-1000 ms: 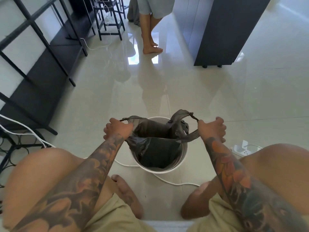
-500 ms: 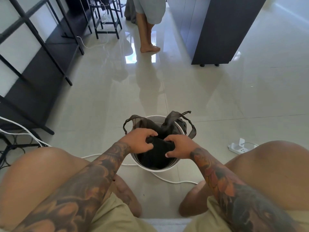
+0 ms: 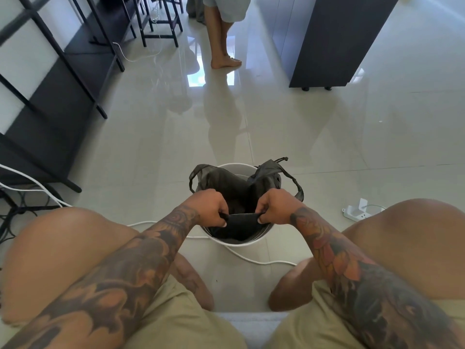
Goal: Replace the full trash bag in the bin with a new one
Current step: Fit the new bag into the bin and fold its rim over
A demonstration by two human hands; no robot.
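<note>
A small round white bin [image 3: 259, 239] stands on the tiled floor between my knees. A black trash bag [image 3: 227, 183] sits inside it, its two handle loops sticking up over the far rim. My left hand [image 3: 210, 206] and my right hand [image 3: 275, 206] are both over the bin's near side. Each pinches the bag's near edge, and the black film is stretched taut between them. What lies deeper in the bag is hidden.
A white cable [image 3: 251, 259] runs on the floor under the bin. A white power strip [image 3: 358, 212] lies to the right. Black metal shelving [image 3: 63, 79] lines the left. Another person's bare legs [image 3: 222, 46] stand ahead, beside a dark cabinet [image 3: 334, 41].
A second ago my hands were wide apart, each pulling a handle outward. They let the handles go, came together over the bin's near side, and now stretch the bag's near edge between them.
</note>
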